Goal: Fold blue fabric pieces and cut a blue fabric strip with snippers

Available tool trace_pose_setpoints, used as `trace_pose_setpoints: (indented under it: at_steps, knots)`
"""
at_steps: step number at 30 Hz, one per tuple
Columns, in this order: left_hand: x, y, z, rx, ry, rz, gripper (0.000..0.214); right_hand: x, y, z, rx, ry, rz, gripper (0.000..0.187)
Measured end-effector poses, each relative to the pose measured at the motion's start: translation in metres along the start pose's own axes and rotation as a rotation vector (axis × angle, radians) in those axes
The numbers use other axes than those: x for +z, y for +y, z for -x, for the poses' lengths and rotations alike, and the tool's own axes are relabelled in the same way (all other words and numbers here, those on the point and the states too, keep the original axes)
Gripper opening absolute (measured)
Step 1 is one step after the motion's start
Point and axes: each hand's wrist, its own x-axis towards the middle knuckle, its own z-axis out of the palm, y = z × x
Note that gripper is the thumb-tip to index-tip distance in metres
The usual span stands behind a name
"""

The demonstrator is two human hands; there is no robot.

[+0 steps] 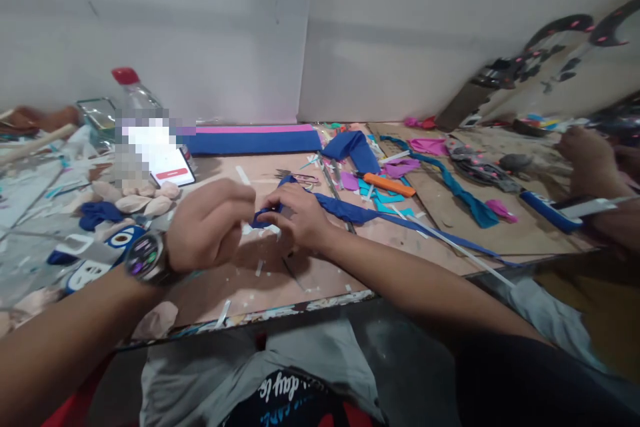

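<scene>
Blue foam or cloth, I cannot tell which, is making up the blue strip (357, 212) that both hands are gripping near the middle of the board (260, 280). The left hand (210, 223) is curling almost closed, thumb and fingertips pinching the strip's near end, probably so that the short end is not slipping. The right hand (300, 217) is bending its fingers over the same end just beside the left, pinching it from the other side, while its forearm is lying across the board's front edge, which seems to be steadying the grip. The rest of the strip is trailing away to the right over the board, lying flat and slack. A watch (145, 257) is sitting on the left wrist. An orange knife (390, 185) is resting among coloured scraps (403, 167) just beyond the strip, within easy reach. A bottle (133, 100) and a phone (173, 170) are standing back on the left, and another person's hand (590, 153) is working well apart on the right.
</scene>
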Motion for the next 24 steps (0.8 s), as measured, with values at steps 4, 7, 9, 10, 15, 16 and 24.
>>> trace_pose_setpoints:
  at_steps: [4,7,9,10,15,16,24]
  knots:
    - [0.021,-0.007,-0.014,-0.081,-0.075,-0.055,0.011,-0.001,0.005,-0.002,-0.051,0.026,0.040,0.016]
    - [0.027,-0.010,-0.014,-0.181,-0.133,0.055,0.012,-0.004,0.007,-0.003,-0.072,0.053,0.077,0.013]
    - [0.028,-0.011,-0.009,-0.274,-0.075,0.138,0.014,-0.006,0.006,-0.004,-0.096,0.074,0.087,0.016]
    - [0.028,-0.013,-0.006,-0.323,-0.043,0.171,0.016,-0.007,0.005,-0.005,-0.108,0.081,0.091,0.018]
    - [0.038,-0.023,0.008,-0.487,-0.067,0.411,0.029,-0.010,0.002,-0.006,-0.137,0.083,0.107,0.023]
    - [0.041,-0.026,0.010,-0.508,-0.080,0.448,0.031,-0.009,0.002,-0.007,-0.133,0.084,0.107,0.023]
    - [0.054,-0.033,0.015,-0.578,-0.121,0.560,0.039,-0.005,0.009,-0.007,-0.112,0.053,0.111,0.020]
